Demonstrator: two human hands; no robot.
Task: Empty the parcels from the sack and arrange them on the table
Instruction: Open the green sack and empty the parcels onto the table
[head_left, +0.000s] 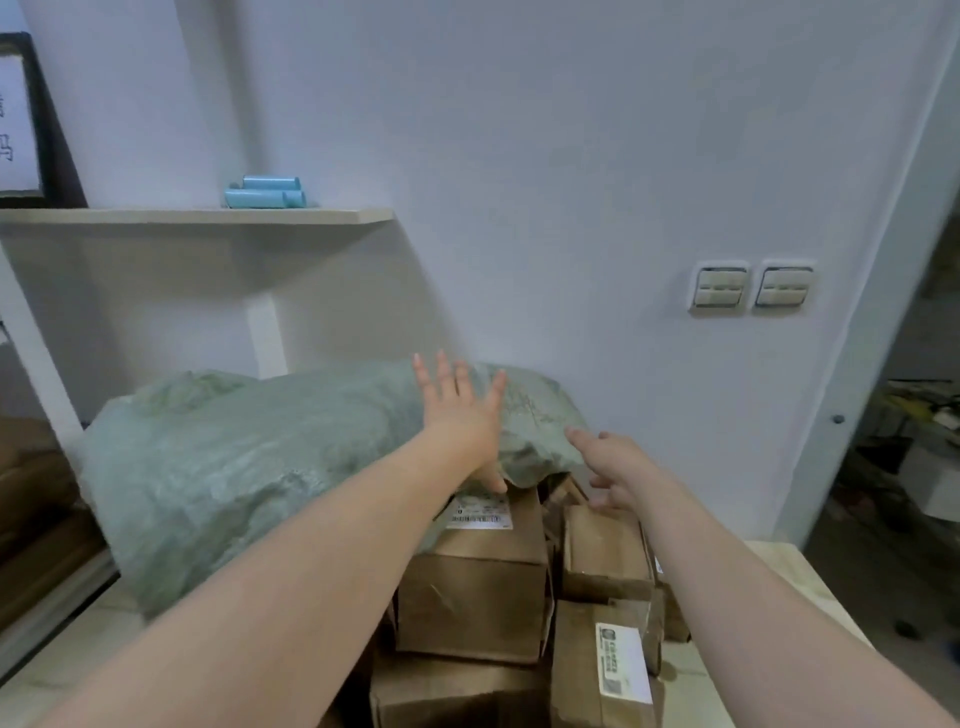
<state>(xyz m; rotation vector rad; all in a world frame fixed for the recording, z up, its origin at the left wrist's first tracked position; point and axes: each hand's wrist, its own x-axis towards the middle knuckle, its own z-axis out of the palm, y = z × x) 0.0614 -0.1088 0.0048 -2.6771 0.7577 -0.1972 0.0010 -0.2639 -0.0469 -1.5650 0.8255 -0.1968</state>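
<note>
Left hand (460, 415) lying splayed flat on green sack (249, 467), right hand (615, 470) hovering with fingers apart beside sack's edge; boxes (472, 587) spilling onto table (779, 597)

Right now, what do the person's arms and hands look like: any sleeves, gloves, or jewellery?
Both arms are bare as far as the picture shows; no sleeves in view. The left hand and right hand wear no gloves. No watch, bracelet or ring is visible, though the picture is slightly blurred, so a thin ring could be missed.

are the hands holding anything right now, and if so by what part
Nothing is held. The left hand lies spread open on the green sack; the right hand hangs open above the boxes.
</note>
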